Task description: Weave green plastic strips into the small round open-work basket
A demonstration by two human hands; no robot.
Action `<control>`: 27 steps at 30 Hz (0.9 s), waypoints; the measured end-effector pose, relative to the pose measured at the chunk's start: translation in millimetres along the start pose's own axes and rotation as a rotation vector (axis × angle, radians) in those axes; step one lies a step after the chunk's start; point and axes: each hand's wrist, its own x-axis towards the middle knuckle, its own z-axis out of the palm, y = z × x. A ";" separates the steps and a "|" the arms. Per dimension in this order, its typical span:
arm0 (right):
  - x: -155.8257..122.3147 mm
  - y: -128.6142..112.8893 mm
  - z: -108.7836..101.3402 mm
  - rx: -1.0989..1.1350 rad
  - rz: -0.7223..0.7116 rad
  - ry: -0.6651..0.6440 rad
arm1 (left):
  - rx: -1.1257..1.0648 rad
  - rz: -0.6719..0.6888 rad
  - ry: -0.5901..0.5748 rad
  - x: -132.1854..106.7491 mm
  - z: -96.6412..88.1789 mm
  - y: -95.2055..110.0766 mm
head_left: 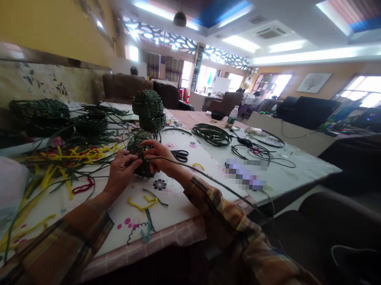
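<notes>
A small dark green woven basket piece (138, 146) rests on the table in front of me, and both hands grip it. My left hand (120, 169) is closed on its near left side. My right hand (155, 155) wraps over its right side, fingers curled, pinching a long green strip (214, 182) that trails off past my right sleeve. A taller finished green woven piece (149, 109) stands just behind.
Loose green strips and yellow and red pipe cleaners (76, 155) cover the left of the table (173, 206). Black scissors (179, 154) lie right of my hands. A green coil (211, 134), cables (257, 153) and a bottle (232, 117) lie farther right. More woven baskets (40, 114) sit far left.
</notes>
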 end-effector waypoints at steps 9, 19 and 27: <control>-1.9 11.3 25.5 0.397 -0.114 0.304 | -0.027 -0.044 0.039 -2.2 4.1 3.8; -15.6 25.7 35.1 0.338 -0.129 0.439 | -0.045 -0.110 0.108 -3.8 7.6 2.2; -34.9 42.1 34.2 0.061 -0.271 0.403 | -0.044 -0.112 0.164 -2.2 6.5 5.1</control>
